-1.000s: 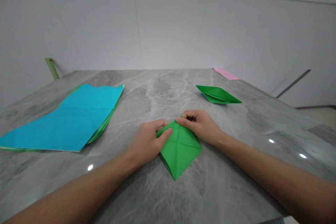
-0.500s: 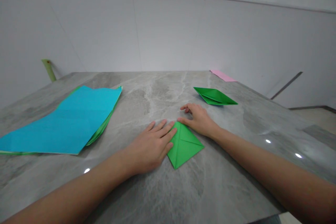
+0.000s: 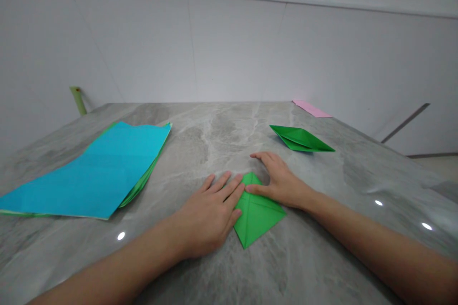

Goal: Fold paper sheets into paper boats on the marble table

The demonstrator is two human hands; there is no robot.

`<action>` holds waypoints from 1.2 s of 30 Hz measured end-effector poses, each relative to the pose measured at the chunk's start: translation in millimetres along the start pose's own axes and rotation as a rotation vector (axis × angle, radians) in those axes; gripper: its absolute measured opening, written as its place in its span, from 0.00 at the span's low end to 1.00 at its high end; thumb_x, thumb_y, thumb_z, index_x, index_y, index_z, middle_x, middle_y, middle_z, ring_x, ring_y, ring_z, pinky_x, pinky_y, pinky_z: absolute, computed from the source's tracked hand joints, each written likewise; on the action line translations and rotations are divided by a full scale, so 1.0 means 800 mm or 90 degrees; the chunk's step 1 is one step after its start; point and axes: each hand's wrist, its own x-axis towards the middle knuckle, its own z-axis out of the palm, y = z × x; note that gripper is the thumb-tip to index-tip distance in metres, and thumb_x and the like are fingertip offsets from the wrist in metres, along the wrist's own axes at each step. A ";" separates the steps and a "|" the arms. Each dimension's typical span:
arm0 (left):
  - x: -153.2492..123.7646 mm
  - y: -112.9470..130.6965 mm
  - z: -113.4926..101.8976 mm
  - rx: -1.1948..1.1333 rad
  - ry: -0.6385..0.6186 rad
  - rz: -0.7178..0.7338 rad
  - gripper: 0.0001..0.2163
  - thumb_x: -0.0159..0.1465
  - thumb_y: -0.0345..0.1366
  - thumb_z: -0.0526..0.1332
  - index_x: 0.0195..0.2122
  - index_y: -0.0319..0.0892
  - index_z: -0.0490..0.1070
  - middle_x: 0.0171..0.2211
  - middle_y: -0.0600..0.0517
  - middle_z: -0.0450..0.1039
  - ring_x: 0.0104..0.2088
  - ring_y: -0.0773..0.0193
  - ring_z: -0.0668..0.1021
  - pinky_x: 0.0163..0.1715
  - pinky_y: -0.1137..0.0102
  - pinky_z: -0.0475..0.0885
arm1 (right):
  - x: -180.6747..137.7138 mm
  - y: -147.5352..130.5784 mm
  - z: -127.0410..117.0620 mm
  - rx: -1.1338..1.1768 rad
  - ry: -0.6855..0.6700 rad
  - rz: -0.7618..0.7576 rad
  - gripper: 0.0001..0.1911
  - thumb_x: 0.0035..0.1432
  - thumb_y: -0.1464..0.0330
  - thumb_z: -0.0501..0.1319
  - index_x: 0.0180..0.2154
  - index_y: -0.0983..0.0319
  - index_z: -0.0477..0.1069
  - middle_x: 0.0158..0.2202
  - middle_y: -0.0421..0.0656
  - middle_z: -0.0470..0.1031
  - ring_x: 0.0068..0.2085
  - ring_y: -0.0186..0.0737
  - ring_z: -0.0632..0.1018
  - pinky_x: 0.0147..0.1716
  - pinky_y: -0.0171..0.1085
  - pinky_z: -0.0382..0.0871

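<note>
A folded green paper [image 3: 257,217], kite-shaped with creases, lies flat on the grey marble table [image 3: 222,138] in front of me. My left hand [image 3: 209,217] rests flat on the table with fingers stretched out, its fingertips pressing the paper's left edge. My right hand [image 3: 281,181] lies open over the paper's upper right part, thumb along the top fold. Neither hand holds anything.
A stack of coloured sheets with a blue sheet on top [image 3: 96,167] lies at the left. A finished green paper boat [image 3: 300,139] sits behind my right hand. A pink sheet [image 3: 311,108] lies at the far right edge. A green stick [image 3: 78,100] leans at the back left.
Both hands went from pinching the paper's top corner to lying flat and open on it. The green paper has been pressed down flatter and reads smaller.
</note>
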 end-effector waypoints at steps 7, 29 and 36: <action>-0.005 0.004 0.001 -0.032 0.006 -0.029 0.30 0.72 0.51 0.38 0.71 0.43 0.40 0.71 0.52 0.34 0.70 0.45 0.40 0.66 0.45 0.44 | -0.004 -0.005 0.001 -0.017 -0.016 -0.010 0.43 0.47 0.51 0.68 0.60 0.62 0.59 0.59 0.56 0.63 0.62 0.59 0.64 0.61 0.58 0.56; -0.009 -0.001 -0.008 -0.100 -0.043 -0.014 0.52 0.56 0.70 0.49 0.70 0.42 0.26 0.71 0.47 0.26 0.69 0.40 0.32 0.63 0.38 0.33 | -0.031 -0.051 -0.009 -0.014 -0.248 -0.043 0.70 0.36 0.41 0.69 0.69 0.67 0.41 0.70 0.63 0.41 0.69 0.69 0.36 0.63 0.69 0.31; -0.010 -0.003 -0.009 -0.076 -0.045 -0.031 0.31 0.71 0.53 0.37 0.71 0.43 0.33 0.71 0.49 0.31 0.69 0.46 0.35 0.65 0.41 0.38 | -0.031 -0.040 0.001 -0.003 -0.179 -0.049 0.60 0.44 0.46 0.68 0.68 0.65 0.45 0.70 0.61 0.46 0.70 0.66 0.41 0.63 0.68 0.38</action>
